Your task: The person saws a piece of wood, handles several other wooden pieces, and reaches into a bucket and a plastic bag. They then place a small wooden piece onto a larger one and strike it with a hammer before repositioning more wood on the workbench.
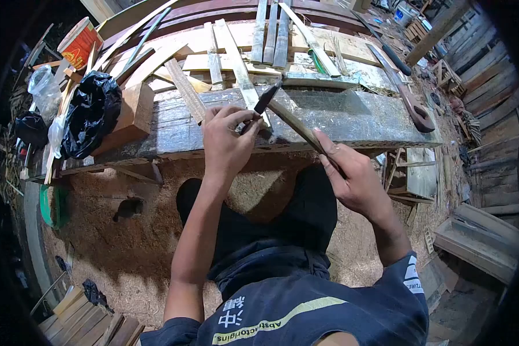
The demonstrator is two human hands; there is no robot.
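My right hand (352, 173) is wrapped round the wooden handle of a hammer (294, 124), which slants up and left over the bench's near edge. The hammer's dark head, with a pale narrow tip, points away from me. My left hand (229, 135) is closed at the near end of that head, thumb and fingers pinched round the dark part. Whether something small is also between those fingers is hidden. Just beyond the left hand, a thin brown wood strip (185, 89) and a pale strip (236, 63) lie on the worn workbench (352, 118).
Several wood slats (270, 34) lie across the bench's back. A handsaw (409, 101) rests at the right end. On the left are a black plastic bag (92, 112), a wooden block (134, 115) and a red bucket (79, 43). Wood shavings cover the floor (138, 242).
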